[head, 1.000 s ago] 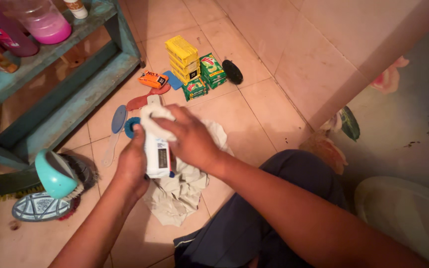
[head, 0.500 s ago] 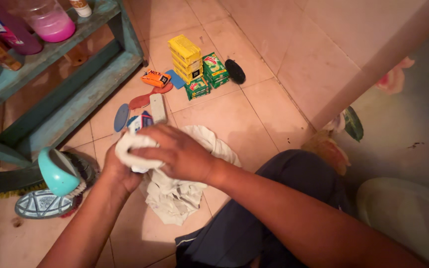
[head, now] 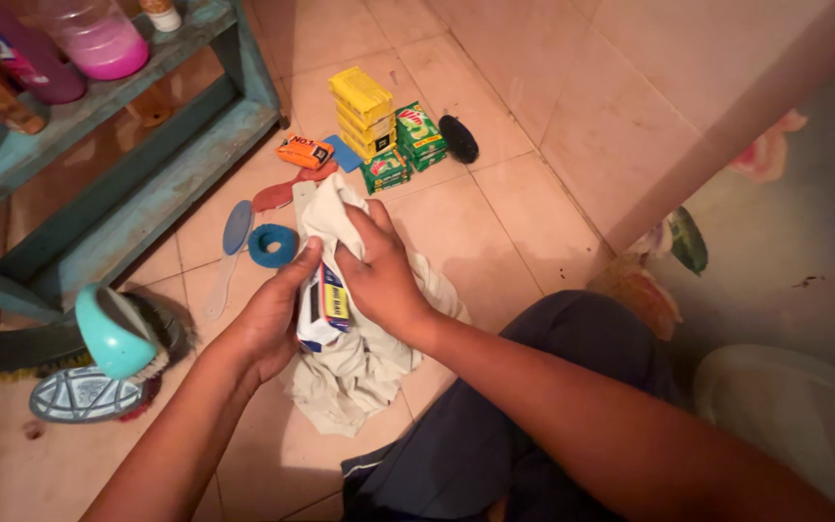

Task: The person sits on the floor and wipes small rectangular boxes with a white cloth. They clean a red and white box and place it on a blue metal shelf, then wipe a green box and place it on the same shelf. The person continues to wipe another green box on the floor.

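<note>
The tiled floor (head: 495,242) carried a teal wooden shelf (head: 137,145) at upper left. A pale cloth (head: 359,367) lay bunched on the floor below both hands, with its upper part drawn over a white tube (head: 321,307). The left hand (head: 268,319) was closed around the tube from the left, thumb pointing up along it. The right hand (head: 379,275) was curled shut, gripping the cloth against the tube's upper end. Yellow soap boxes (head: 361,111) stood stacked beside green packets (head: 400,147) near the wall. A blue ring (head: 273,245) lay on the floor just left of the hands.
</note>
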